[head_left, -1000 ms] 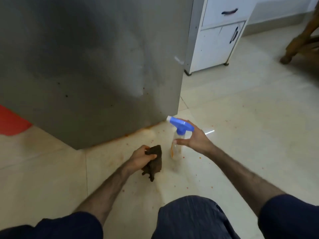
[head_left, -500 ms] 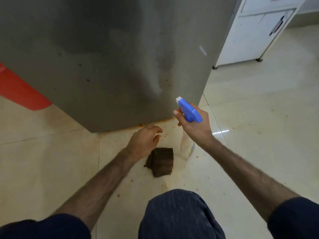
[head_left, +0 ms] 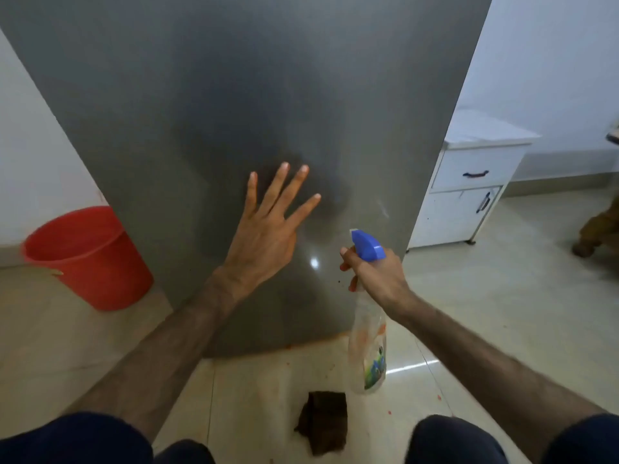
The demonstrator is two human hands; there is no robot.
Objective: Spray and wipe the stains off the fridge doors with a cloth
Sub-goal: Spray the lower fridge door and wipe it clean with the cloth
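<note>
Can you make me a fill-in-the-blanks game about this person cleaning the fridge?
1. The right hand grips a spray bottle with a ____ nozzle.
2. The brown cloth lies on the ____.
3. The left hand, fingers spread, is up against the grey ____.
4. The bucket left of the fridge door is ____.

Missing words: blue; floor; fridge door; red

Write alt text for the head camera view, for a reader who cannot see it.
A person's right hand grips a blue-topped spray bottle aimed at a grey fridge door, while the left hand is spread open against or just before the door. A brown cloth lies on the tiled floor below, and a red bucket stands to the fridge's left.
</note>
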